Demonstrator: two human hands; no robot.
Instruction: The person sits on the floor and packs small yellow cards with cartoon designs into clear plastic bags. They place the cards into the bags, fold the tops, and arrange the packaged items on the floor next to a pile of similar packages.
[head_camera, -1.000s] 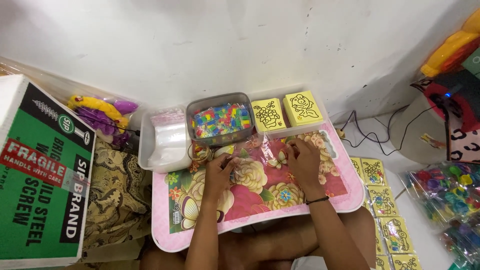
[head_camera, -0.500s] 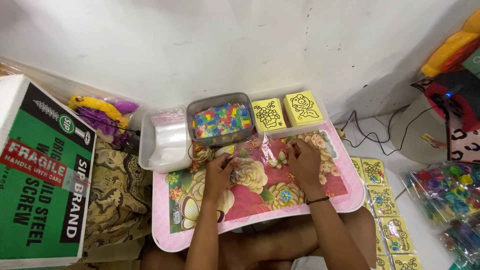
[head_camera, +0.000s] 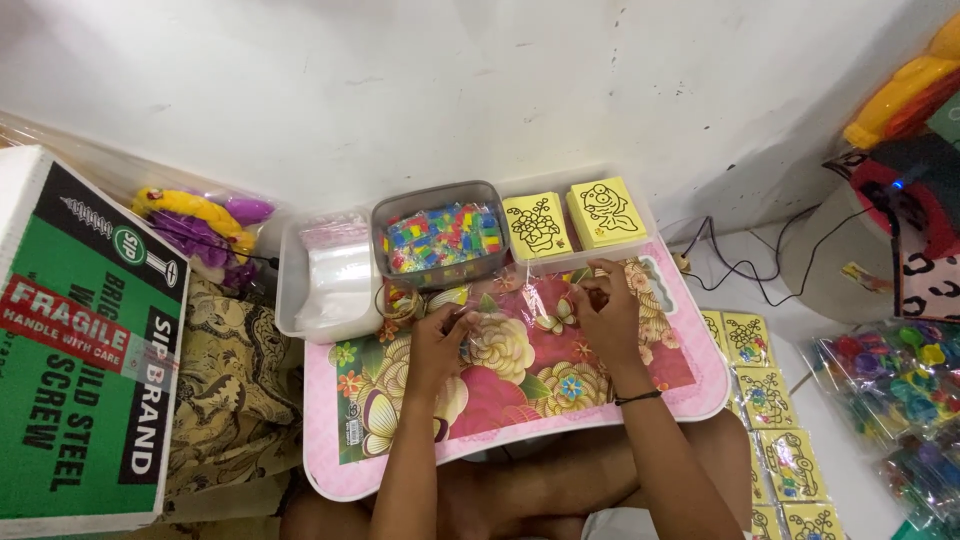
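A pink low table (head_camera: 330, 450) with a floral top sits over my lap. My left hand (head_camera: 438, 345) and my right hand (head_camera: 605, 312) rest on it, fingers pinched on the two ends of a clear plastic packet (head_camera: 520, 298) that lies glossy between them. Just beyond the hands stands a grey tub (head_camera: 440, 240) filled with small pieces of many colours. Beside it, to the right, are two stacks of yellow picture cards (head_camera: 535, 225) with black line drawings. A few rubber bands (head_camera: 400, 300) lie close to my left hand.
A white tray (head_camera: 325, 285) of clear bags sits left of the tub. A large green and white carton (head_camera: 80, 340) stands at the left with patterned cloth beside it. More packed yellow cards (head_camera: 770, 420), bags of colourful toys (head_camera: 900, 390) and cables (head_camera: 740, 265) lie on the floor at right.
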